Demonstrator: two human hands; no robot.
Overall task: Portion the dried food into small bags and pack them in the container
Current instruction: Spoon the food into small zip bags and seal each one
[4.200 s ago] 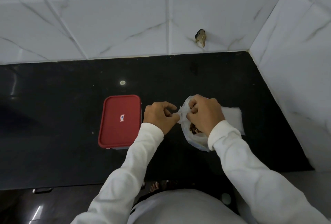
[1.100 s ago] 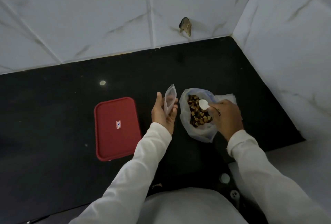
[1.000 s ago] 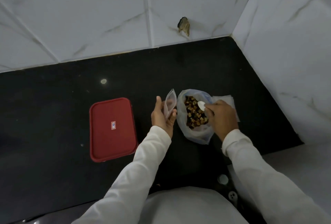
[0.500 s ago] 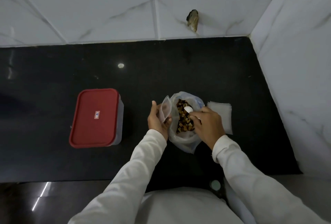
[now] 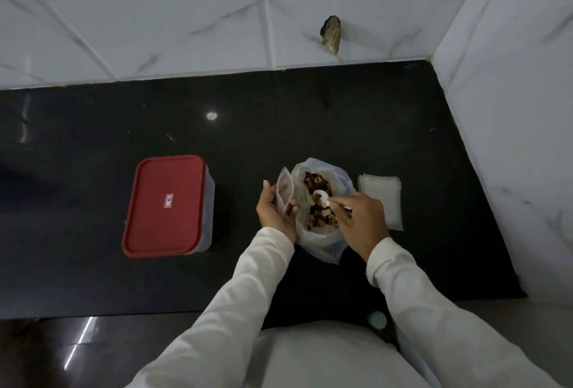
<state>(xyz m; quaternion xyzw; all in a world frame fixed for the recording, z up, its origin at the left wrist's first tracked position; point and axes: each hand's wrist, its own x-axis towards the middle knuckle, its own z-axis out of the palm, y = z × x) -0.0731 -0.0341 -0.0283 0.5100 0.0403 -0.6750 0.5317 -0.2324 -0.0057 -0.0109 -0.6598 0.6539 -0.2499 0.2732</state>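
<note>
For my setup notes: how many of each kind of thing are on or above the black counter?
Red-lidded container: 1
Large bag of dried food: 1
Small bag in left hand: 1
Stack of small bags: 1
White spoon in right hand: 1
Total: 5

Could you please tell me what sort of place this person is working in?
Most likely a home kitchen corner: a polished black stone counter meets white marble-look wall tiles, and on it stand a red-lidded food container and an open bag of dried food.
</note>
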